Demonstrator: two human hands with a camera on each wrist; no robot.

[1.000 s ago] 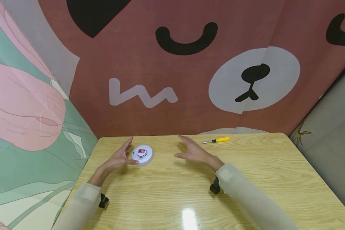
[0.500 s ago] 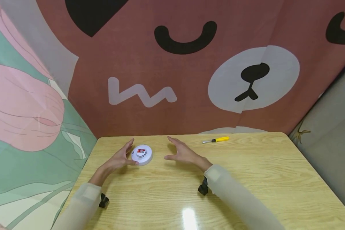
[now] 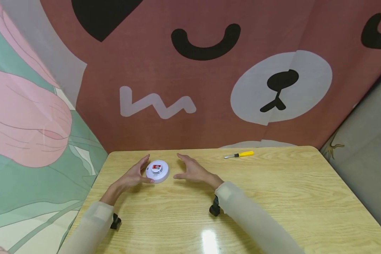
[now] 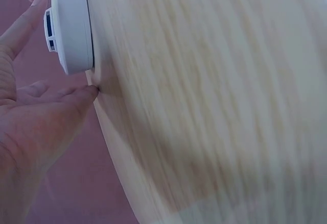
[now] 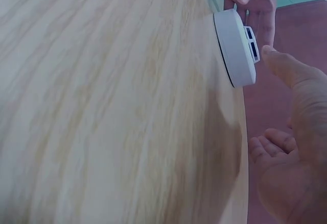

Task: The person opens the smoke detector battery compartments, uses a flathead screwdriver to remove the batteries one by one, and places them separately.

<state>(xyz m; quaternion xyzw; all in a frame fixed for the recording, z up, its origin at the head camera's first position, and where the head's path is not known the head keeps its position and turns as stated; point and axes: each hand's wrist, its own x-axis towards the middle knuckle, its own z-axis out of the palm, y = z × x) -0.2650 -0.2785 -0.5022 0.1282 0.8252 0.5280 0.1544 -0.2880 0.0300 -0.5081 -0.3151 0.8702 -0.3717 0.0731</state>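
A round white smoke detector with a red label on its raised centre lies on the table. My left hand is at its left side, thumb and fingers spread around that edge; the thumb tip is at the near rim, though whether it touches I cannot tell. To the right of the detector, my right hand reaches in with thumb and fingers parted, a small gap away and holding nothing. Both wrist views show the smoke detector from the side, flat on the wood, with dark slots in its raised part.
Near the table's back edge lies a screwdriver with a yellow handle, right of my right hand. Behind the wooden table hangs a brown cloth with a cartoon bear face. A bright light reflection shows on the near part of the tabletop.
My right hand has moved left, closer to the smoke detector. My left hand has stayed almost in place at the detector's left side. Detector and screwdriver have not moved.
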